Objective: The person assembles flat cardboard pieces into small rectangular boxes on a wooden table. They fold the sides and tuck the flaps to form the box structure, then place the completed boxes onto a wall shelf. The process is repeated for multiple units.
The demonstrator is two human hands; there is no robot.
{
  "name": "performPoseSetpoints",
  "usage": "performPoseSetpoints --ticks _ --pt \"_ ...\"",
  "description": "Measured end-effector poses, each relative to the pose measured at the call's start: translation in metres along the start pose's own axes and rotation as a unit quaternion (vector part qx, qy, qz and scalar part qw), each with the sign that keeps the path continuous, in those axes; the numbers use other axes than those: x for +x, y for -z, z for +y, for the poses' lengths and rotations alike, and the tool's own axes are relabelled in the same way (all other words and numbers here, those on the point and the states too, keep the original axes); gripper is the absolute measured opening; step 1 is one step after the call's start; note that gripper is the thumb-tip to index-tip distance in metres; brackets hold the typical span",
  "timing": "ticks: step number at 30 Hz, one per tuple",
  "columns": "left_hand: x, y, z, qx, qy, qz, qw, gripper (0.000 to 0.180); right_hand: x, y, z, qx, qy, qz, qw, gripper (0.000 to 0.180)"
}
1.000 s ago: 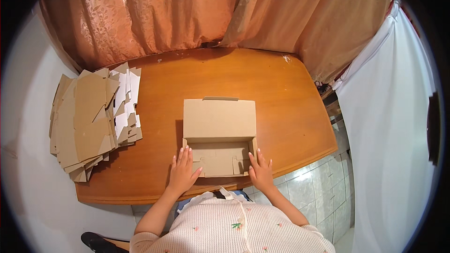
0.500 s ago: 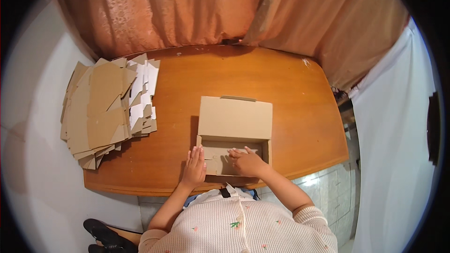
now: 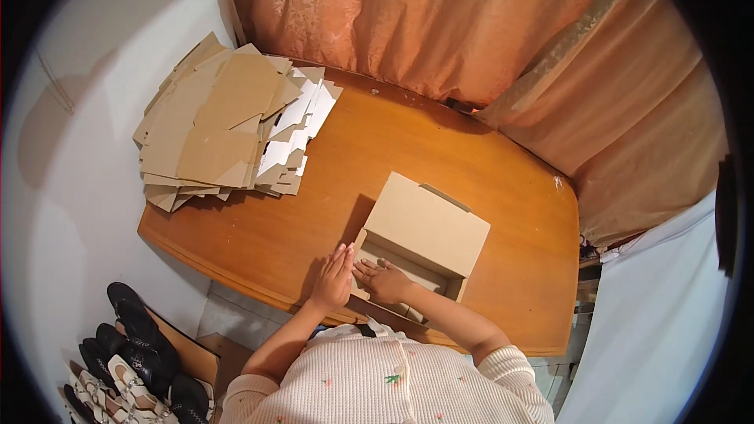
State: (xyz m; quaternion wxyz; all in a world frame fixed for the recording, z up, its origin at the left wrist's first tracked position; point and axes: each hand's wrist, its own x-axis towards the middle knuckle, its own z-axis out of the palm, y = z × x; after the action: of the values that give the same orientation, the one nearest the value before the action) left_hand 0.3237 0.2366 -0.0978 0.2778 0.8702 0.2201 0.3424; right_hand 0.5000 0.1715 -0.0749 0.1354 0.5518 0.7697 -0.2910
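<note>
A brown cardboard box (image 3: 428, 216) stands on the wooden table in front of me, its lid raised at the far side. Against the outside of its left wall lies my left hand (image 3: 333, 279), fingers straight and flat. My right hand (image 3: 382, 279) reaches inside the box at the left end, palm down with fingers stretched out, pressing near the inner side of that same wall. Neither hand grips a loose object. Part of the box floor is hidden under my right hand and forearm.
A tall, uneven stack of flat cardboard blanks (image 3: 224, 126), some white, occupies the table's far left. Orange curtains (image 3: 424, 23) hang behind the table (image 3: 314, 212). Several shoes (image 3: 141, 345) sit at the lower left, and a white cloth (image 3: 667, 314) hangs at the right.
The view has turned, so the table and box appear tilted. My right hand has moved from the middle of the box to its left end. My left hand stays at the left wall.
</note>
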Motion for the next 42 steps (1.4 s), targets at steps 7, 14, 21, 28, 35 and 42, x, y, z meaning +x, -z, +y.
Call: performPoseSetpoints --ticks 7,14,21,28,35,42 --pt "0.0 -0.004 0.001 -0.002 -0.02 0.04 0.999 0.045 -0.002 -0.031 0.004 0.017 0.017 0.079 0.997 0.078" --pt "0.004 -0.001 0.002 -0.02 -0.023 0.037 0.999 0.042 0.0 -0.028 0.003 0.012 -0.013 0.081 0.997 0.068" --pt "0.011 0.009 -0.003 -0.059 -0.041 -0.01 0.997 0.048 0.012 -0.017 0.001 0.061 -0.047 0.053 0.996 0.067" --pt "0.015 0.01 -0.002 -0.084 0.013 -0.062 0.994 0.052 0.005 0.002 -0.008 0.187 -0.115 0.051 0.974 0.062" --pt "0.027 0.031 0.041 0.093 0.055 -0.208 0.972 0.064 -0.112 0.02 -0.041 0.277 -0.179 0.389 0.86 0.041" --pt "0.087 0.006 0.077 0.047 -0.209 -0.414 0.885 0.051 -0.161 -0.056 -0.046 0.16 -0.436 0.641 0.611 0.035"
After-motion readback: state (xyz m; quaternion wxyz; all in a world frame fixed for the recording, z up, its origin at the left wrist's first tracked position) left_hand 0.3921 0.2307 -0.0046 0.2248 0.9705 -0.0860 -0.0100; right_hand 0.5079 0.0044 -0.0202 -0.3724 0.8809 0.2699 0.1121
